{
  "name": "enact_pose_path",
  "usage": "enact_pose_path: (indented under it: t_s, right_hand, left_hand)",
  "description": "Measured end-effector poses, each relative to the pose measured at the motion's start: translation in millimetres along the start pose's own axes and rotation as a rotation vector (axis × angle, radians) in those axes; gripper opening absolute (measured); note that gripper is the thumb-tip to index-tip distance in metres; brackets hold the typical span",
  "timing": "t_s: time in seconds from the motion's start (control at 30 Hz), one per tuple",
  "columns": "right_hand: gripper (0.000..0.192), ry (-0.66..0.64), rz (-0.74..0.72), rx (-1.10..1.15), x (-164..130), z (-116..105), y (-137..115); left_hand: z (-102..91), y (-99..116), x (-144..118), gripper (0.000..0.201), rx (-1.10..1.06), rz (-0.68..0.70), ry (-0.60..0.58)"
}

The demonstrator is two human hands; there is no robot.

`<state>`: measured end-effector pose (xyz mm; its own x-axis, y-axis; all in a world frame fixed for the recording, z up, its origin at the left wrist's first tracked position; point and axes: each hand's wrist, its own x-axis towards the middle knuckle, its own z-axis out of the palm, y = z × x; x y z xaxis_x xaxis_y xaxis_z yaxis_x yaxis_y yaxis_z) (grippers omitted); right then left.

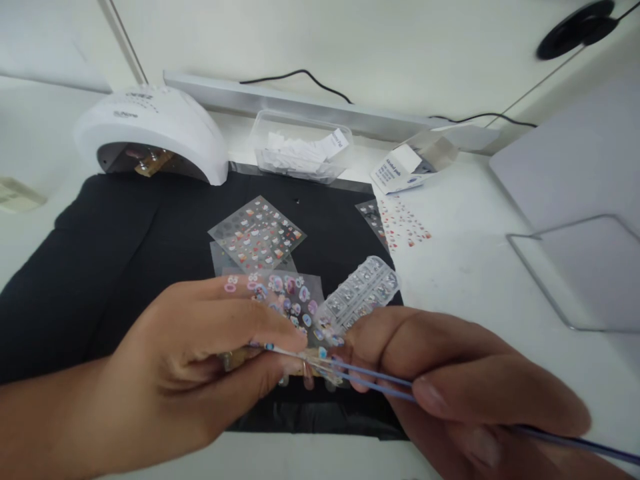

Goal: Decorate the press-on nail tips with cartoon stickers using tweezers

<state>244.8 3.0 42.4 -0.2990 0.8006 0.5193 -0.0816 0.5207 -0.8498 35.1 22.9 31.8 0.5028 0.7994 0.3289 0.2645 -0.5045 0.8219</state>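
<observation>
Hands at work over a black mat, close to the camera.
Left hand (195, 373) pinches a small stick (240, 358) carrying false nails; right hand (450, 380) grips thin blue tweezers (370, 383), tips meeting at the nails, above the mat (100, 280). Just behind: sticker sheets (257, 233), clear gem tray (363, 287). Farther back on the counter (475, 280): white nail lamp (150, 133), plastic tub (300, 153), small box (400, 170).
</observation>
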Motion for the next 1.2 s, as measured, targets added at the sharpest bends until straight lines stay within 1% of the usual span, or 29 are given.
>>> enact_pose_path:
  t_s: [0.17, 0.33, 0.5, 0.6, 0.7, 0.8, 0.9, 1.07, 1.2]
  right_hand:
    - [0.038, 0.015, -0.039, 0.042, 1, 1, 3]
    - [0.037, 0.048, -0.057, 0.088, -3, 4, 5]
    - [0.039, 0.006, -0.016, 0.079, -7, 0, 5]
    - [0.033, 0.008, -0.044, 0.086, -8, -2, 6]
    - [0.023, 0.005, -0.038, 0.084, -10, -2, 8]
    - [0.021, 0.035, -0.056, 0.093, -13, -2, 11]
    - [0.022, 0.056, -0.038, 0.110, -14, -1, 12]
    - [0.022, 0.054, 0.016, 0.089, -14, -2, 12]
    - [0.023, 0.044, 0.044, 0.086, -15, -5, 12]
  left_hand:
    - [1.0, 1, -2, 0.014, -0.018, -0.021, 0.003]
    - [1.6, 2, 0, 0.013, -0.012, -0.017, 0.008]
    - [0.5, 3, 1, 0.011, -0.010, -0.010, 0.025]
    - [0.2, 4, 1, 0.012, -0.024, -0.014, 0.026]
    - [0.9, 4, 1, 0.011, -0.016, -0.022, 0.035]
    - [2.0, 4, 0, 0.011, -0.007, -0.035, 0.048]
    - [2.7, 4, -1, 0.012, -0.030, -0.072, 0.082]
    - [4.7, 3, -2, 0.013, -0.159, -0.218, 0.102]
    - [7.6, 2, -2, 0.018, -0.200, -0.252, 0.149]
